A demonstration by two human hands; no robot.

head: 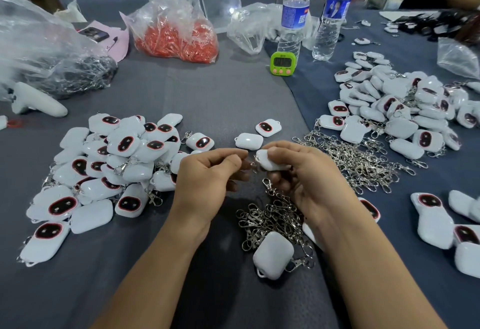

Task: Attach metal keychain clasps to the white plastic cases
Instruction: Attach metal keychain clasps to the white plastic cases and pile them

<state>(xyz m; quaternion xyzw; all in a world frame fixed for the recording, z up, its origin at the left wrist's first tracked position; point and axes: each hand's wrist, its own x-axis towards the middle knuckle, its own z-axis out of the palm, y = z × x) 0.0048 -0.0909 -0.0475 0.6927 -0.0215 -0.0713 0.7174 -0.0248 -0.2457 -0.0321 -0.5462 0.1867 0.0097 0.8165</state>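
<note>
**A:** Straight out from the green timer [283, 63], toward the near edge: right hand [306, 180] curled round one white case [270, 161], thumb on top, loop end turned leftward. Left hand [207, 173] curled as well, fingertips pinching seemingly the ring of a metal clasp [267, 182] right at that loop, hook dangling beneath. Too small to tell whether threaded yet.

**B:** Best way to finish it?

**A:** Only a judgement: hold the case still, keep the thumb off the loop, open the ring just enough, feed it through, then turn until closed. Leave the hook hanging free.

**B:** Free of what?

**A:** Loose clasps [272, 218], heaped under both wrists, much nearer than the timer, with one finished case [272, 256] lying on them. Easy to lift a whole tangle by accident. More chain [358, 165] spread nearer than the timer and to its right.

**B:** Anything else about?

**A:** Left of the timer and nearer, a pile of cases [111, 162] with clasps on; right of it, a second big pile [405, 105]. Just behind the timer, two water bottles [294, 14]; farther left, a clear bag of orange-red bits [176, 38]. Well apart from the hands, all of these.
</note>
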